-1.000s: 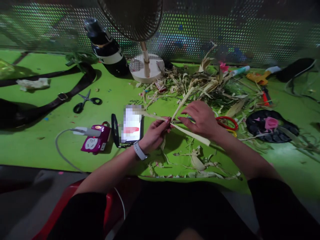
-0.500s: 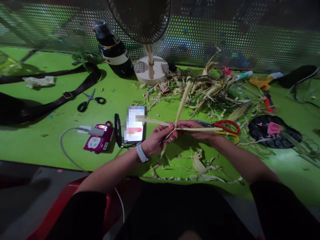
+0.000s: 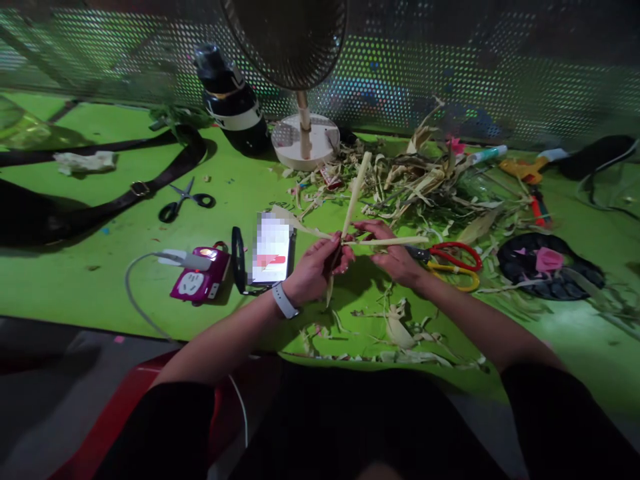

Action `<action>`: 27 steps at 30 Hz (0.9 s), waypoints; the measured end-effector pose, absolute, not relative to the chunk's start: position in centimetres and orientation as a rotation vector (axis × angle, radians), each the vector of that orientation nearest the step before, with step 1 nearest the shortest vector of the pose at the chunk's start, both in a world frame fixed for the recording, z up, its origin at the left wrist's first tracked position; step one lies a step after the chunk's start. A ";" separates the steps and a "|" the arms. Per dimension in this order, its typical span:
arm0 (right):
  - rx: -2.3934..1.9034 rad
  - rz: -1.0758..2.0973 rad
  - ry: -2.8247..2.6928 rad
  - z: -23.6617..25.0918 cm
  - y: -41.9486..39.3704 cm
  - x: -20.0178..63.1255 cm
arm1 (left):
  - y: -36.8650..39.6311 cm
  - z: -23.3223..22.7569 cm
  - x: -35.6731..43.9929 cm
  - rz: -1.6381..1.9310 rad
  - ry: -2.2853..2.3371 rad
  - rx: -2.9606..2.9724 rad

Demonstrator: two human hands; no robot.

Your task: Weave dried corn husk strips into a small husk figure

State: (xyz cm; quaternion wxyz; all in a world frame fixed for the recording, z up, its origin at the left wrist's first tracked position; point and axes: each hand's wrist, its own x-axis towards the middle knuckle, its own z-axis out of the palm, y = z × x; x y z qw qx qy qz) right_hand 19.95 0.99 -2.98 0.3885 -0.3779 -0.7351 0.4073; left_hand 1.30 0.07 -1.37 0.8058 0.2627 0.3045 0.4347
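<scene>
Head camera looked down on the two hands, which met over the green table (image 3: 75,280). The left hand (image 3: 320,267) was closed in a pinch on the spot where several pale husk strips (image 3: 356,190) crossed, and the right hand (image 3: 395,257) was also closed on them, its fingers gripping the strip that ran out level to the right. One strip stood up and away toward the far side, one pointed left over the phone (image 3: 273,248), and a short end hung down below the left hand. The bundle was held in the air, just above the table, near the middle of the scene.

I judged that the step in hand was folding or crossing the strips around one another at that pinched point. The next move would call for the left pinch to hold firm, so that the crossing does not slip open, while the right hand leads its strip over or under the others without tearing it, as such dry material looked brittle.

Just right of the right hand lay the red-handled scissors (image 3: 453,257); further off was a heap of husk scraps (image 3: 425,180). Left of the phone sat a magenta power socket (image 3: 197,283), and further left small black scissors (image 3: 185,200). At the far side stood a fan base (image 3: 304,140) and a dark bottle (image 3: 231,100).

The phone screen was blurred. The bottle carried a white band, but no writing on it could be read.
</scene>
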 end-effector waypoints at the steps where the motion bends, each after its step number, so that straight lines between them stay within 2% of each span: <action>1: -0.962 0.954 -1.890 -2.8 0.9 20.0 | 0.1 -1.5 1.3 0.948 0.658 0.578; 6: -1.032 0.531 -1.933 -2.6 0.0 19.3 | -0.1 -2.0 1.6 1.042 0.735 0.603; 12: -0.741 -0.080 -2.255 -3.1 -0.6 19.1 | -0.4 -2.0 2.0 1.114 0.802 0.486; 16: -0.623 -0.261 -2.315 -2.7 -0.2 19.8 | -0.3 -2.1 2.0 1.085 0.796 0.442; 22: -0.734 0.129 -2.333 -2.0 2.4 22.0 | 0.0 -1.8 1.5 0.964 0.683 0.521; 24: -0.891 0.431 -2.138 -1.6 2.6 22.1 | -0.1 -1.8 1.6 0.935 0.677 0.558; 27: -1.038 1.047 -1.824 -1.0 2.0 21.2 | -0.5 -2.1 1.9 0.909 0.700 0.601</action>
